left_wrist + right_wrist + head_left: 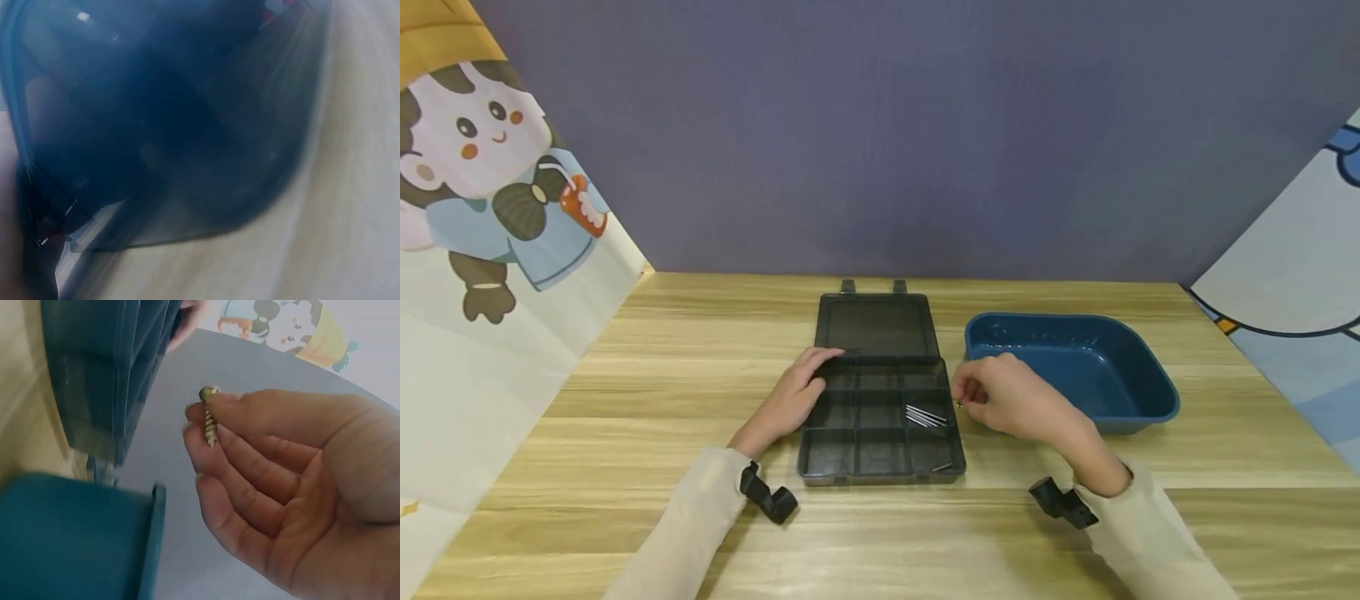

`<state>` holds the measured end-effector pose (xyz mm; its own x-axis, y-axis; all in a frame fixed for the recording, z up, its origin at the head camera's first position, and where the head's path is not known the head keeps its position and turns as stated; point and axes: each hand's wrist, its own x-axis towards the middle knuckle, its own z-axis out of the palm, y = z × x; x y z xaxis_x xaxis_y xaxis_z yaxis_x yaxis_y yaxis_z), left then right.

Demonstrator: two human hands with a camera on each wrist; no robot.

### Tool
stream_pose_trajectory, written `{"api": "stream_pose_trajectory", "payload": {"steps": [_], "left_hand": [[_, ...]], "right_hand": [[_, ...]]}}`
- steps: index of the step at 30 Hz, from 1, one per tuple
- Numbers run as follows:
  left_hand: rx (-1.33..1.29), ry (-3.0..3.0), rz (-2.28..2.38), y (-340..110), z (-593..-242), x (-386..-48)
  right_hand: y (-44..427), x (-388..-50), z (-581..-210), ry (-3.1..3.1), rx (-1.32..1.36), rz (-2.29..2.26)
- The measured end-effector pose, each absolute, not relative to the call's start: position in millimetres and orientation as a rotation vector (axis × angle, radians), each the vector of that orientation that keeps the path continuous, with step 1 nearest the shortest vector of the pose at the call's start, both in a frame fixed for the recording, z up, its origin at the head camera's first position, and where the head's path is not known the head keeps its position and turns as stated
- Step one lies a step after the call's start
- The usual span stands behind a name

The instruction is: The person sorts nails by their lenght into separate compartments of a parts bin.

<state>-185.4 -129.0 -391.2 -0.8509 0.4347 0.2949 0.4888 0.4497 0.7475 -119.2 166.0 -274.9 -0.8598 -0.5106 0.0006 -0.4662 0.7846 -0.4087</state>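
Observation:
A dark translucent compartment box (854,429) lies with its lid (876,323) folded back in the head view. My left hand (786,400) holds its left rim near the hinge, fingers draped over the edge. In the right wrist view, a brass-coloured screw (210,422) points tip-down, pinched between the thumb and fingertips of my right hand (281,469). The head view places this hand beside the box's right wall, over the blue bin's near-left edge. Several thin silver rods (926,416) lie in the right middle compartment, and a small metal piece (942,467) in the front right one.
The deep blue bin (1167,405) stands just right of the box on the wooden table (662,375). A grey-blue panel (880,133) rises behind the table, with cartoon-printed sheets at both sides. The left wrist view is blurred and mostly filled by the box wall (187,156).

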Motion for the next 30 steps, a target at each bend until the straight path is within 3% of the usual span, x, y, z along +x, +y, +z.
{"api": "stream_pose_trajectory", "payload": {"steps": [30], "left_hand": [[-0.823, -2.632, -1.381, -128.4, -390.8, -185.7]], "right_hand": [[132.9, -108.1, -297.5, 2.707, -0.974, -0.62]]}}
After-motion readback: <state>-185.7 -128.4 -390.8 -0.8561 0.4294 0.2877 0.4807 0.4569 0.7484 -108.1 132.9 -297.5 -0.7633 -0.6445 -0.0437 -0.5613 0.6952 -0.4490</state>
